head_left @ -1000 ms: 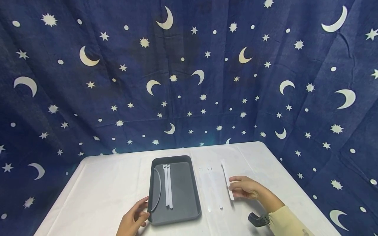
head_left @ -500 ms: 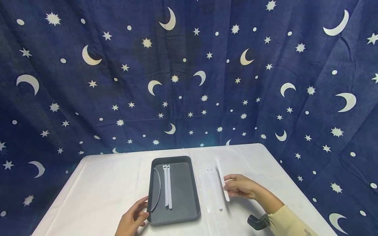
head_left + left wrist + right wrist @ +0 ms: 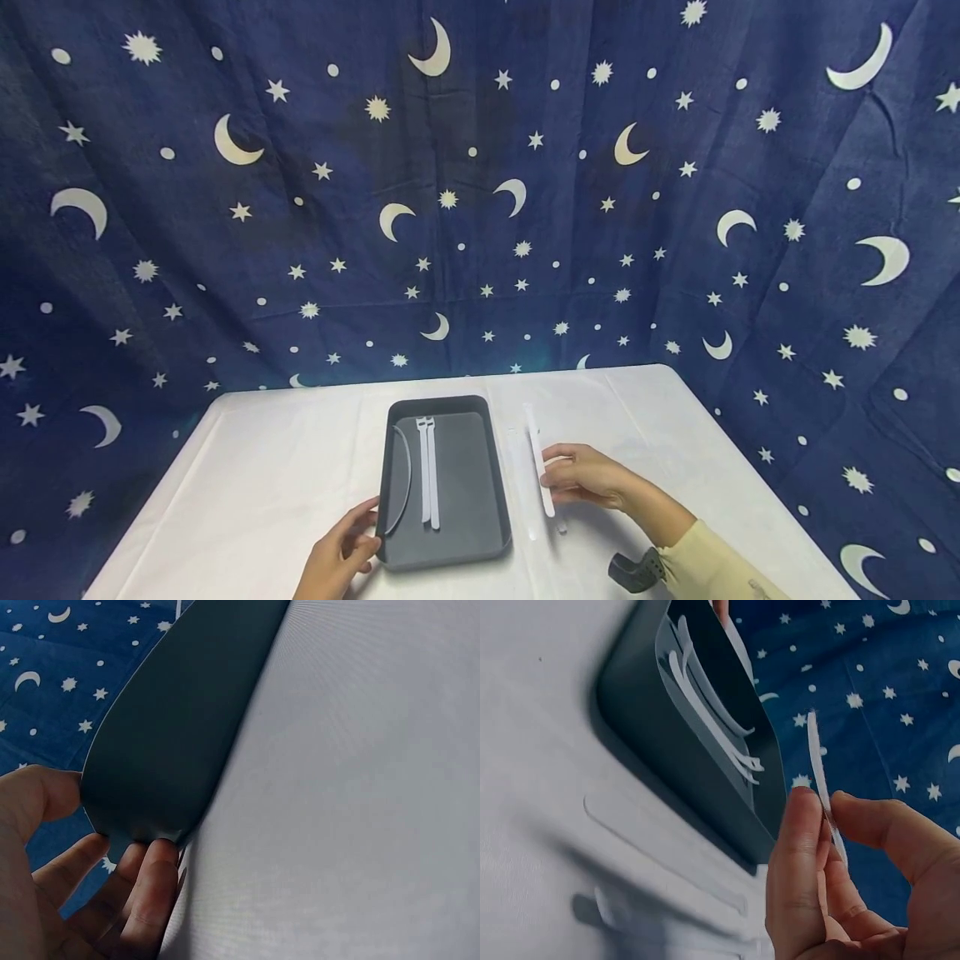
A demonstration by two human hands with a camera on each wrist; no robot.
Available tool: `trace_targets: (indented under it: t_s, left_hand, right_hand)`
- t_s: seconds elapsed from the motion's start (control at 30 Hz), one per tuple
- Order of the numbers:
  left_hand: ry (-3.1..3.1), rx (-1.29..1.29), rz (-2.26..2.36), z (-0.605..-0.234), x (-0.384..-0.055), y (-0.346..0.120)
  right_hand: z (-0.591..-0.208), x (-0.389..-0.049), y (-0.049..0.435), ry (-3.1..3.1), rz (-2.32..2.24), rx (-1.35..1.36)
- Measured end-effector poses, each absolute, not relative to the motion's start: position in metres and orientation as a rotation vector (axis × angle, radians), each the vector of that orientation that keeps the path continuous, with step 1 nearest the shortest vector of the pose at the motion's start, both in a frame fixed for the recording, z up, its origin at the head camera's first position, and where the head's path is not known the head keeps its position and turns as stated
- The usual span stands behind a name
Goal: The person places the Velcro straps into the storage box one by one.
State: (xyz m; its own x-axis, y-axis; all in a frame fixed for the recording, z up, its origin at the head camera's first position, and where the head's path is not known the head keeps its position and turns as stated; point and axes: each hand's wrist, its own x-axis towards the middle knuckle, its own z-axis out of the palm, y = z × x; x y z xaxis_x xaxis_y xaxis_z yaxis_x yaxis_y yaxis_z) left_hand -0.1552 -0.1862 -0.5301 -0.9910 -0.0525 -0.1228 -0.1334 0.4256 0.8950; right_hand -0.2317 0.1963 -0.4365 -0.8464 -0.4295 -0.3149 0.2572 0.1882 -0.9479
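A white strap like a hook-and-loop cable tie [image 3: 541, 471] is pinched between thumb and fingers of my right hand [image 3: 588, 477], raised above the table. The right wrist view shows the strap [image 3: 817, 754] edge-on, its upper end sticking out past the fingertips. My left hand [image 3: 335, 552] grips the near left corner of a dark grey tray [image 3: 476, 537]; in the left wrist view its thumb lies at the rim and its fingers [image 3: 154, 896] press the tray wall [image 3: 161, 742]. Inside the tray lie two white cable ties [image 3: 434, 487] side by side, plus a curved one [image 3: 408, 477] along the left wall.
On the white tablecloth [image 3: 247, 492], right of the tray, a flat white tie [image 3: 529, 512] lies under the raised one; another tie's end [image 3: 561, 526] shows beside it. A black wrist mount [image 3: 636, 572] hangs under the right sleeve. Behind the table hangs a blue moon-and-star curtain [image 3: 480, 225].
My right hand has carried the cable tie leftward, closer to the tray and over the ties on the table. The left hand stays at the tray's corner.
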Motion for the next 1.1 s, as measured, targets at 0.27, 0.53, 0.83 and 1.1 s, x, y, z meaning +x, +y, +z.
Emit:
trace_targets:
  t_s: [0.27, 0.53, 0.83, 1.1]
  left_hand:
    - [2.568, -0.173, 1.633, -0.53, -0.157, -0.187]
    - [2.573, -0.132, 1.652, -0.531, -0.155, -0.188]
    - [2.568, -0.136, 1.659, -0.53, -0.155, -0.189]
    - [2.583, -0.129, 1.648, -0.531, -0.156, -0.188]
  right_hand:
    - [-0.441, -0.234, 0.171, 1.932, -1.74, -0.201]
    - [-0.443, -0.235, 0.146, 1.908, -1.732, -0.229]
    - [-0.447, -0.236, 0.117, 1.907, -1.71, -0.246]
    - [-0.452, -0.235, 0.089, 1.914, -1.716, -0.266]
